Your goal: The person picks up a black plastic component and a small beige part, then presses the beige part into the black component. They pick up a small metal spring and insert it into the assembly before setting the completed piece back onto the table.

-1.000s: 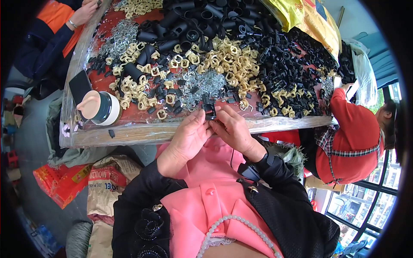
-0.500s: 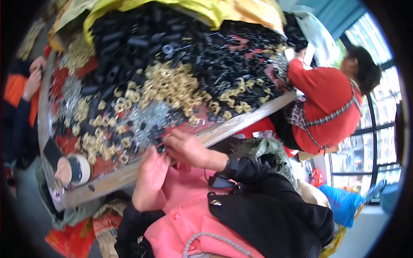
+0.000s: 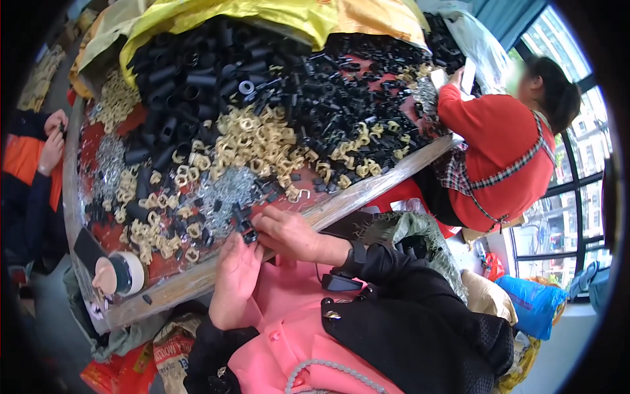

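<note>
Over the near edge of the work table, my left hand (image 3: 237, 268) and my right hand (image 3: 289, 234) come together at a small black plastic part (image 3: 244, 225). The fingers of both hands are closed on it, and fingertips hide some of its shape. Just beyond the hands lies a heap of small shiny silver metal pieces (image 3: 226, 192). Behind that is a pile of beige ring-shaped clips (image 3: 256, 139), with more beige clips (image 3: 152, 241) to the left of my hands. Black tube pieces (image 3: 190, 92) are heaped farther back.
A wooden rim (image 3: 387, 177) borders the table. At its left corner stands a round tub (image 3: 131, 272) with a beige object against it. A co-worker in red (image 3: 499, 151) works at the right; another person's hands (image 3: 52, 144) show at the left. Yellow sacking (image 3: 230, 13) lies along the back.
More of the black part now shows above my fingers, which stay together. The view has shifted slightly. The co-worker on the right still has an arm over the table.
</note>
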A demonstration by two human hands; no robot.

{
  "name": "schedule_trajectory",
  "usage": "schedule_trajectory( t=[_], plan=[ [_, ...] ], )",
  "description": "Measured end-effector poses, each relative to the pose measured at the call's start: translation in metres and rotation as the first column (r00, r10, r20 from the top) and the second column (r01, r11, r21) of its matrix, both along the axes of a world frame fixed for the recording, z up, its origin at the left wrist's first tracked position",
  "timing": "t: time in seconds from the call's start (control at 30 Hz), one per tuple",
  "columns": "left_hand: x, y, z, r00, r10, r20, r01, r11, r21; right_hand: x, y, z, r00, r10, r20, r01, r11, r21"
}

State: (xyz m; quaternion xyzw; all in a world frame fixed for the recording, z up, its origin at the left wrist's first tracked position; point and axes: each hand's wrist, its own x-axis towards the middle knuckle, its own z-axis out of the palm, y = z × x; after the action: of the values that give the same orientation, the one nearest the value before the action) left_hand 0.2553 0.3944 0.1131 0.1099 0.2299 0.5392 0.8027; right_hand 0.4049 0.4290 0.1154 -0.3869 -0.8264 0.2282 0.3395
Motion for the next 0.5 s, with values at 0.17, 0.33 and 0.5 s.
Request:
schedule_trajectory(
  t=[0.17, 0.33, 0.5],
  plan=[
    [0.005, 0.000, 0.005, 0.999, 0.038, 0.003, -0.038, 0.999, -0.004, 0.001, 0.000, 0.002, 1.000, 0.011, -0.012, -0.012, 1.000, -0.019],
    [0.001, -0.004, -0.001, 0.999, 0.014, 0.047, -0.015, 1.000, 0.010, 0.000, -0.001, 0.006, 1.000, 0.003, -0.012, -0.004, 0.998, -0.063],
    [-0.005, 0.000, 0.015, 0.999, -0.007, -0.043, 0.007, 1.000, -0.015, 0.010, 0.006, 0.013, 0.990, 0.065, -0.128, -0.080, 0.990, -0.115]
  ],
)
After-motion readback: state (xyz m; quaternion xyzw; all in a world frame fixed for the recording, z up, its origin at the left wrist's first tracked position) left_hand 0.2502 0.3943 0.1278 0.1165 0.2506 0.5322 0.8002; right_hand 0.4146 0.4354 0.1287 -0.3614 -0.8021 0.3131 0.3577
